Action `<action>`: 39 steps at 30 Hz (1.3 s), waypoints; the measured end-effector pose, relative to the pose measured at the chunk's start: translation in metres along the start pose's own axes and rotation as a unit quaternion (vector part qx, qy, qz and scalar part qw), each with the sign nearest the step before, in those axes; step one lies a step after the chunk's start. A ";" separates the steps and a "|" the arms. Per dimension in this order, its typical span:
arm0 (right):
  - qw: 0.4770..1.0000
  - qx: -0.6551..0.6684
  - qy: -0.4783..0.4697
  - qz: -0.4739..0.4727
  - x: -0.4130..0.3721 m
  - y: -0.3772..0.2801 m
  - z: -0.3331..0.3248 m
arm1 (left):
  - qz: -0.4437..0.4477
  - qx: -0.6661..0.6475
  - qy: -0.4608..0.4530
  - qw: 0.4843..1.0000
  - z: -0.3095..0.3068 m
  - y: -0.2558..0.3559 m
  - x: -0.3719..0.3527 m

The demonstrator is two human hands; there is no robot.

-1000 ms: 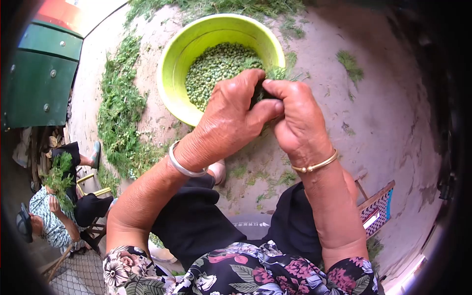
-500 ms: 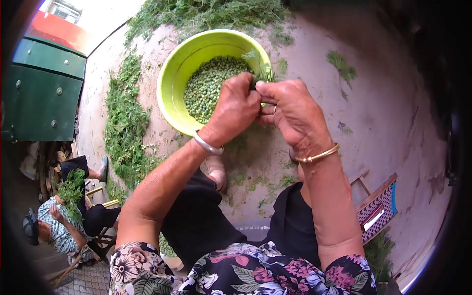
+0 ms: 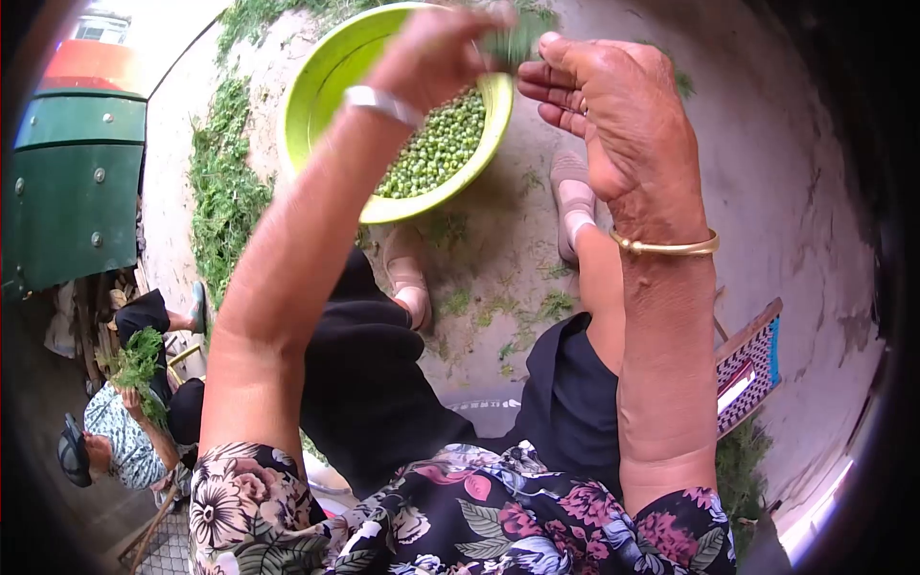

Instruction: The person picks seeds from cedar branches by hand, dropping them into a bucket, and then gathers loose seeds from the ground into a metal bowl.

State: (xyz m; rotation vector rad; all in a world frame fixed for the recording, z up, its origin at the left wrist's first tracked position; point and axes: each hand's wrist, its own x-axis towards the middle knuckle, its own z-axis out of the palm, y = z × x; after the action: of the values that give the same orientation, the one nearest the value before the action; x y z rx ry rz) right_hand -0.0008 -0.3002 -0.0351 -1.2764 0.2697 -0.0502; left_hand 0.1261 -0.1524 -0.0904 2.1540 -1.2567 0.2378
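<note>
A feathery green sprig (image 3: 516, 44), smeared by motion, spans the gap between my two hands. My left hand (image 3: 436, 56) is blurred over the far part of a yellow-green basin (image 3: 316, 81), its fingers too smeared to read. My right hand (image 3: 628, 115) is to the right of the basin, thumb and bent fingers closed at the sprig's near end. Small round green berries (image 3: 446, 144) fill the bottom of the basin; my left forearm and hand cover part of it.
Cut feathery greenery (image 3: 225, 182) lies in a strip along the floor at left. Another person (image 3: 120, 426) sits there holding a green bunch (image 3: 144, 359). A woven-seat stool (image 3: 752, 374) is at right, a green cabinet (image 3: 72, 182) at left. My feet are near the basin.
Both hands have risen higher in the view, away from the basin's right rim, and are slightly farther apart. The basin appears higher and a little further left.
</note>
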 end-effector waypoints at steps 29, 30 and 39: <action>0.889 -0.345 -0.296 0.057 -0.086 0.019 0.155 | -0.748 -0.399 0.376 0.374 -0.004 0.127 -0.479; 0.877 -0.360 -0.315 0.036 -0.087 0.013 0.158 | -0.745 -0.400 0.370 0.386 0.003 0.120 -0.471; 0.764 -0.533 -0.363 -0.027 -0.016 0.062 0.129 | -0.734 -0.253 0.293 0.558 0.072 -0.002 -0.457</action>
State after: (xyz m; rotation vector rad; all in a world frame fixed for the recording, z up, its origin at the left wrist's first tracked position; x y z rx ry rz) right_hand 0.0065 -0.1582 -0.0577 -2.3188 -0.5103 0.6340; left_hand -0.1249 0.1350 -0.3511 1.6317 0.9389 -0.1411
